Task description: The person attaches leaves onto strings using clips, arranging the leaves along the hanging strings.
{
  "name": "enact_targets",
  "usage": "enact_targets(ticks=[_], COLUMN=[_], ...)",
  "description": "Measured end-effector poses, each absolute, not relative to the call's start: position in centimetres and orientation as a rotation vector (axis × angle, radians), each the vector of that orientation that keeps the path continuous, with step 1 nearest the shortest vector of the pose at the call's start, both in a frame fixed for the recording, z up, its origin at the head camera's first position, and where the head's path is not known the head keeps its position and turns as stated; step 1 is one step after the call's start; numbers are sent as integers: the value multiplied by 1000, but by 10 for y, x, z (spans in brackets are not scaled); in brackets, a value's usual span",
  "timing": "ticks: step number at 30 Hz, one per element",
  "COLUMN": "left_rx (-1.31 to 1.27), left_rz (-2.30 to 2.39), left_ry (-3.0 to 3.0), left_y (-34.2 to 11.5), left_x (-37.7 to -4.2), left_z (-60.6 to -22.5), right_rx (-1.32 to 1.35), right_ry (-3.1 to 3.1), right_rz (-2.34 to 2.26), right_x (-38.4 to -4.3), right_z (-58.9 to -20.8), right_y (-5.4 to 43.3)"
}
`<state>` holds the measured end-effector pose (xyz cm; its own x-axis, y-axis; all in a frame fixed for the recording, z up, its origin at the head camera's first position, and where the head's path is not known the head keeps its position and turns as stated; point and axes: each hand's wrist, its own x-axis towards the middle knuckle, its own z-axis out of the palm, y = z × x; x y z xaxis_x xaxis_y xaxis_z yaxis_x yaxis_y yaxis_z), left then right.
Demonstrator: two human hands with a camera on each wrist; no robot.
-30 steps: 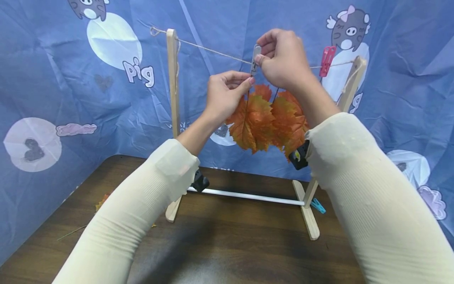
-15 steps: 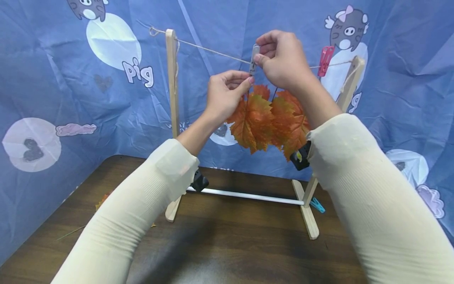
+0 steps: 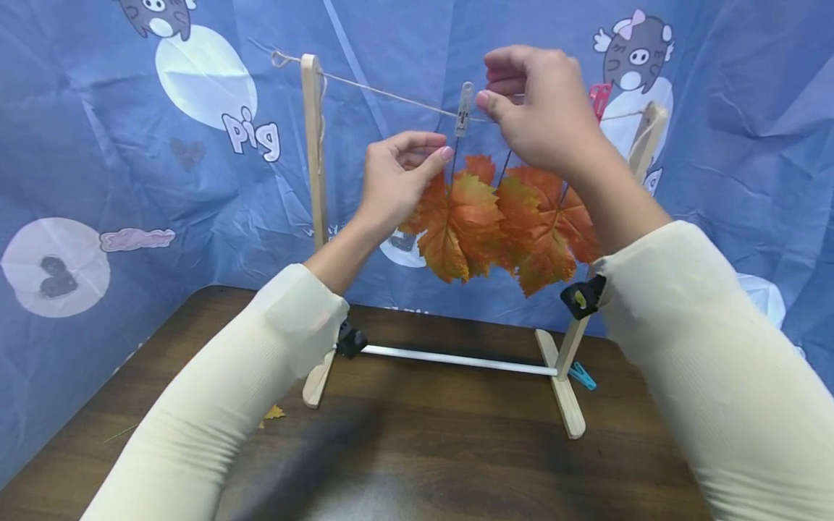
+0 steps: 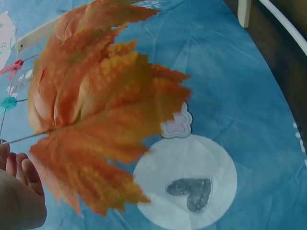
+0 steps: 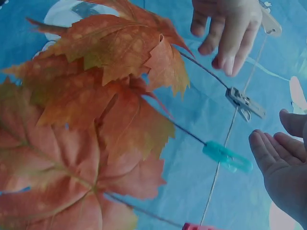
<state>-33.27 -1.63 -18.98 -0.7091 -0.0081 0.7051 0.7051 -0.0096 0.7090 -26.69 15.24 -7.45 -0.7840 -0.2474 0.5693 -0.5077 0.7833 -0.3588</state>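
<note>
A grey clothespin (image 3: pixel 464 108) grips the string and the dark stem of an orange maple leaf (image 3: pixel 459 228). My left hand (image 3: pixel 399 174) is just left of that stem, its fingers loosely bent and holding nothing. To the right of the clothespin is my right hand (image 3: pixel 544 105), thumb and fingers parted around nothing. In the right wrist view, a teal clothespin (image 5: pixel 226 156) and a pink clothespin (image 5: pixel 199 226) hold further leaf stems on the same string (image 5: pixel 211 189). Another orange leaf (image 3: pixel 550 235) hangs beside the first; the leaves overlap.
Two wooden posts, left (image 3: pixel 314 145) and right (image 3: pixel 647 148), carry the string, and a white rod (image 3: pixel 456 358) joins them low down. On the brown table (image 3: pixel 423 449) lie a blue clothespin (image 3: pixel 582 375) and a yellow leaf piece (image 3: pixel 274 413). A printed blue cloth (image 3: pixel 404 43) hangs behind.
Both hands have let go: the right has moved right off the grey clothespin, the left has drawn left from the leaf stem. The clothespin and leaf stay hanging on the string.
</note>
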Motion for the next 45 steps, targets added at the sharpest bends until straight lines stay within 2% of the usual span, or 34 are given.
enact_targets(ticks=[14,21,31,36,45], left_rx=[-840,-936,-934,-809,-734], left_rz=[-1473,-1351,-1162,-1149,-1132], left_ry=[-1974,-2078,-2300,-2395,-2559], left_y=[-60,-96,-158,-190,-242], left_x=[-300,-282,-264,-257,-247], left_z=[-216,-238,-275,-296,-335], right_rx=[568,502,427,350,430], right_ry=[-2157,-2015,-2014,-2104,-2244], right_rz=[636,504,451,448,520], right_x=[-237,-224,-224,-229,-243], right_z=[-79,-99,-154,-194,-270], right_y=[217,260,330,362,400])
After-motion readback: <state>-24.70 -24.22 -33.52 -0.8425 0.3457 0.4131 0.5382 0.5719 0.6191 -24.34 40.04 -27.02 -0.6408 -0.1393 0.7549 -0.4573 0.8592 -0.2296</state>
